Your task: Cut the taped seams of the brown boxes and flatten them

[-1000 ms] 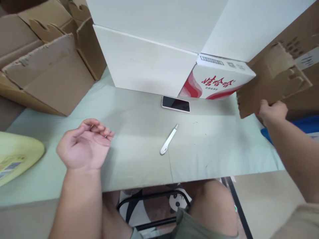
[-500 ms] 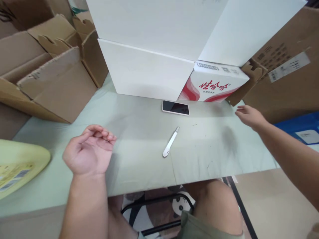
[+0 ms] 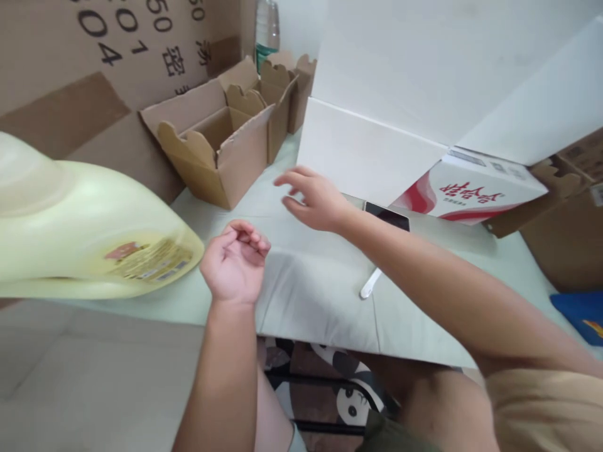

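A: Item one, right hand (image 3: 315,199) — reaching across the body to the left, fingers spread and loose, grasping nothing. It hovers over the pale green table (image 3: 226,301), near the open brown carton (image 3: 217,145) at the table's left rear.

B: Item two, left hand (image 3: 234,262)?

A: Palm up, fingers curled in loosely, nothing in it. It sits near the front edge of the table, just right of the yellow plastic bottle (image 3: 89,232).

B: Bottle, position?

A: Lying on its side at the far left, label facing the camera, large in frame and a little blurred.

B: Small items on the table?

A: One white knife-like tool (image 3: 370,285), partly hidden under the right forearm — only its lower end shows. One dark phone (image 3: 387,215) lying flat behind the forearm, just in front of the boxes.

B: Boxes?

A: One large white box (image 3: 377,150) at rear centre; one red-and-white printed carton (image 3: 471,191) touching its right side; a second open brown carton (image 3: 565,220) at the right edge. A big brown box with printed numbers (image 3: 94,56) fills the rear left, and a bottle top (image 3: 267,28) shows behind the cartons
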Tool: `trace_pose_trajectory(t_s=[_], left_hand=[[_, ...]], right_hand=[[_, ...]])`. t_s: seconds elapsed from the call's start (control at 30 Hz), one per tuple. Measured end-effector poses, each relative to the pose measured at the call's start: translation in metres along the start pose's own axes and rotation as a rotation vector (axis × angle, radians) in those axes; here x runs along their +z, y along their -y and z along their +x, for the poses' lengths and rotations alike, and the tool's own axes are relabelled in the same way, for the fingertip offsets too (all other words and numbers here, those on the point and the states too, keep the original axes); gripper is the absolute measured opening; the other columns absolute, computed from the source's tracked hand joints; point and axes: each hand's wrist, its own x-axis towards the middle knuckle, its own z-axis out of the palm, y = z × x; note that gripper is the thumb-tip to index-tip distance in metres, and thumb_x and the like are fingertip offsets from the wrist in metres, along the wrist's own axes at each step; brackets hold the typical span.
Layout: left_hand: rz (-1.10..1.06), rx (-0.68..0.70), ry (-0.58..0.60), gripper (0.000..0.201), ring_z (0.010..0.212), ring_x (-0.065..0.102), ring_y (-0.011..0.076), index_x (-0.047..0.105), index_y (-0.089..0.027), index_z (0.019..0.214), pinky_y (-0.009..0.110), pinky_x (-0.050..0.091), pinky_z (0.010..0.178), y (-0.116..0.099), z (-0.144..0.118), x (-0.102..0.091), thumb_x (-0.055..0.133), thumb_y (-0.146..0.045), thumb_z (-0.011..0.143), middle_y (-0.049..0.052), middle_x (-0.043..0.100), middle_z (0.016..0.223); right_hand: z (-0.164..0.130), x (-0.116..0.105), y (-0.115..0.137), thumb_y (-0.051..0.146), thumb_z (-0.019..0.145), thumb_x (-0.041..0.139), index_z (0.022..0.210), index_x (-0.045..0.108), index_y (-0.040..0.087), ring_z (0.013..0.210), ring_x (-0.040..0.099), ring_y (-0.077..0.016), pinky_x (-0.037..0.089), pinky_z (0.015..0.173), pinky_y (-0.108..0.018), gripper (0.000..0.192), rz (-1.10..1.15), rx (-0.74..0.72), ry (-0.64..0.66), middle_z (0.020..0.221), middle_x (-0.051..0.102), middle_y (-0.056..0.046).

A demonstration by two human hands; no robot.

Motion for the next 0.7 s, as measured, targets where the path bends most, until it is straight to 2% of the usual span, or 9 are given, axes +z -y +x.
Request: trace_pose_trajectory(t_s=[0.1,0.17,0.2,0.27,0.33,0.43,0.47,0.57,0.7], left_hand=[[-0.029,0.025,0.004,0.017,0.06,0.051,0.0114,0.064,-0.018,0.067,0.022,0.048,0.056,-0.003,0.002,-0.002,0.069,-0.035,0.065,0.002,0.05,0.065],[-0.03,0.041,0.002,0.018,0.059,0.051,0.012,0.063,-0.019,0.066,0.023,0.048,0.056,-0.003,0.004,-0.001,0.068,-0.036,0.065,0.002,0.051,0.065],[-0.013,0.051,-0.003,0.018,0.059,0.051,0.0124,0.063,-0.019,0.065,0.024,0.047,0.056,-0.002,0.005,0.0,0.067,-0.036,0.065,0.002,0.051,0.064],[0.061,0.098,-0.053,0.017,0.058,0.05,0.012,0.063,-0.019,0.063,0.023,0.044,0.054,0.0,0.006,0.001,0.067,-0.035,0.064,0.002,0.051,0.062],[0.158,0.184,-0.143,0.015,0.057,0.049,0.0111,0.06,-0.018,0.06,0.023,0.04,0.054,0.003,0.006,0.002,0.066,-0.031,0.064,0.001,0.051,0.06],[0.265,0.268,-0.217,0.015,0.057,0.048,0.0108,0.057,-0.019,0.059,0.024,0.038,0.055,0.009,0.004,0.0,0.064,-0.027,0.069,0.0,0.049,0.059],[0.286,0.275,-0.214,0.015,0.057,0.047,0.0112,0.056,-0.019,0.059,0.025,0.038,0.056,0.011,0.003,0.0,0.063,-0.027,0.07,-0.001,0.049,0.06],[0.336,0.321,-0.211,0.015,0.059,0.048,0.0132,0.056,-0.02,0.064,0.028,0.039,0.06,0.016,0.0,-0.002,0.06,-0.027,0.076,-0.001,0.048,0.062],[0.386,0.554,-0.327,0.01,0.081,0.054,0.0175,0.059,-0.022,0.083,0.03,0.041,0.079,0.016,-0.006,-0.001,0.05,-0.025,0.087,0.001,0.055,0.081]], right_hand=[[0.058,0.032,0.042,0.021,0.093,0.033,0.129,0.064,0.013,0.148,0.049,-0.0238,0.049,0.108,-0.036,0.048,-0.03,-0.176,-0.02,0.152,0.046,-0.011],[0.081,0.042,0.065,0.021,0.089,0.008,0.13,0.059,0.011,0.146,0.05,-0.0261,0.049,0.103,-0.045,0.067,-0.105,-0.123,0.008,0.152,0.042,-0.008],[0.088,0.045,0.075,0.02,0.088,0.004,0.127,0.059,0.01,0.141,0.055,-0.0264,0.05,0.099,-0.049,0.068,-0.162,-0.067,0.045,0.149,0.044,-0.007],[0.095,0.047,0.087,0.02,0.091,0.019,0.119,0.06,0.011,0.129,0.064,-0.0286,0.053,0.094,-0.055,0.051,-0.265,0.037,0.119,0.143,0.051,-0.007],[0.097,0.05,0.089,0.02,0.091,0.021,0.117,0.06,0.01,0.127,0.065,-0.0292,0.052,0.093,-0.06,0.048,-0.311,0.101,0.15,0.144,0.049,-0.008],[0.099,0.058,0.077,0.027,0.086,-0.005,0.119,0.059,0.004,0.129,0.062,-0.0268,0.045,0.091,-0.064,0.075,-0.248,0.142,0.112,0.141,0.049,-0.007],[0.101,0.061,0.072,0.03,0.087,-0.005,0.115,0.06,0.003,0.127,0.062,-0.0252,0.045,0.093,-0.063,0.076,-0.206,0.154,0.098,0.132,0.056,-0.006],[0.101,0.066,0.058,0.034,0.093,0.016,0.105,0.065,0.007,0.118,0.066,-0.0179,0.046,0.105,-0.049,0.058,-0.077,0.186,0.056,0.101,0.068,0.001],[0.06,0.048,0.049,0.027,0.096,0.038,0.099,0.067,0.014,0.109,0.066,-0.0139,0.048,0.105,-0.032,0.032,0.011,0.183,-0.115,0.106,0.073,0.0]])
